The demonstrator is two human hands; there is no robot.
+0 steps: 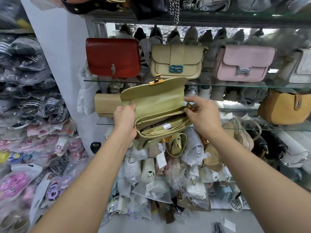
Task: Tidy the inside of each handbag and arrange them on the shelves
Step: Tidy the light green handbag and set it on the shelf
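I am holding the olive handbag point(156, 100) before the glass shelf point(235, 85), left hand point(125, 120) gripping its side and thumbing the flap open so my right hand point(201, 113), pinching the gold chain point(189, 106), can probably tuck it inside.

The olive handbag point(156, 105) hangs tilted in the air before the shelves, its flap lifted, the gold clasp point(156, 80) on top; inside show zipped compartments and a white tag point(166, 126); behind, on the glass shelf point(235, 85), stand upright the red handbag point(113, 58), the beige handbag point(176, 62) and the pink handbag point(244, 63).
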